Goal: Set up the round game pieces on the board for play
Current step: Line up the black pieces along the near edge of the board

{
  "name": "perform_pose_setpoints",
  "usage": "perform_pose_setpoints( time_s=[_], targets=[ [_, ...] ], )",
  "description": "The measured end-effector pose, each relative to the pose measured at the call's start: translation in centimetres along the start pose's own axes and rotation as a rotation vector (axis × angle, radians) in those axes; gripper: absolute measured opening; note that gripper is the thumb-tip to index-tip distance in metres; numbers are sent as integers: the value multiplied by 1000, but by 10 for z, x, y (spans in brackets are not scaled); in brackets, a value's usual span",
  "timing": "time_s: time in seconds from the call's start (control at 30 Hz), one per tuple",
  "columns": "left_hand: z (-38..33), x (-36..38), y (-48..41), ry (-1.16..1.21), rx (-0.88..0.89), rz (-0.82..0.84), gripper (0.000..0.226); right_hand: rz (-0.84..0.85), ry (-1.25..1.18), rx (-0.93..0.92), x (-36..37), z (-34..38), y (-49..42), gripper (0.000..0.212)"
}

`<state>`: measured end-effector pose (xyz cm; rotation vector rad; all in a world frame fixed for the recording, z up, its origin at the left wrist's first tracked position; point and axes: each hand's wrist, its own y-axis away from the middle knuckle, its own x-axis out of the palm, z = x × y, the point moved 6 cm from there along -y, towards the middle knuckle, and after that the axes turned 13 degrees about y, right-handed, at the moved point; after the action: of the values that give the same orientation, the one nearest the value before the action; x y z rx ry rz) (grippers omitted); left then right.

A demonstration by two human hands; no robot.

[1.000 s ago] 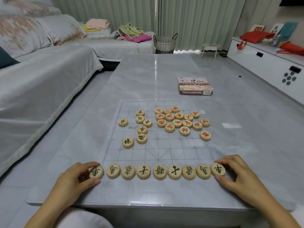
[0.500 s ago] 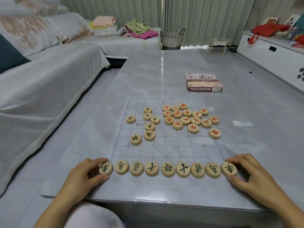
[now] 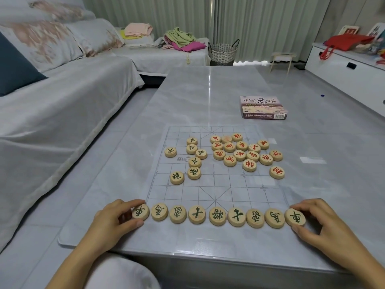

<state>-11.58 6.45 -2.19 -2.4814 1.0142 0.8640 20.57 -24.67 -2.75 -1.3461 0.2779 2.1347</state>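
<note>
Sofa (image 3: 62,101) in pale cloth fills the left of the room. Nearer, the left hand (image 3: 116,217) pinches the leftmost disc (image 3: 140,211) of the green-marked row (image 3: 217,215) between thumb and curled fingers. That row of nine runs side to side along the near edge of the board (image 3: 214,184), and the right hand (image 3: 318,222) pinches its rightmost disc (image 3: 295,217) likewise. What remains to place lies beyond both hands, farther up the board: seven loose green pieces (image 3: 195,162) on the left hand's side, a red cluster (image 3: 245,152) on the right hand's. The board lies on a glossy grey marbled worktop (image 3: 208,90), with the game box (image 3: 263,107) past it to the right and a white cabinet (image 3: 343,74) along the far right wall.
</note>
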Motion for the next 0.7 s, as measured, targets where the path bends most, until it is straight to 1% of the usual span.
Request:
perform_pose_setpoints(
  time_s=[0.17, 0.27, 0.4, 0.57, 0.63, 0.7],
  targets=[
    [-1, -1, 1, 12, -32, 12, 65, 4, 42, -17, 0, 2, 0, 56],
    [0, -1, 3, 59, -71, 13, 51, -4, 38, -17, -1, 3, 0, 57],
    [3, -1, 1, 67, -90, 20, 44, -11, 28, -27, -1, 5, -1, 58],
    [2, 0, 1, 75, -85, 34, 46, 42, 61, -36, 0, 1, -4, 59],
    [2, -1, 1, 79, -93, 30, 50, 51, 59, -41, -1, 3, -5, 55],
    [3, -1, 2, 84, -100, 32, 51, 67, 55, -26, -2, 6, -4, 44]
  ],
)
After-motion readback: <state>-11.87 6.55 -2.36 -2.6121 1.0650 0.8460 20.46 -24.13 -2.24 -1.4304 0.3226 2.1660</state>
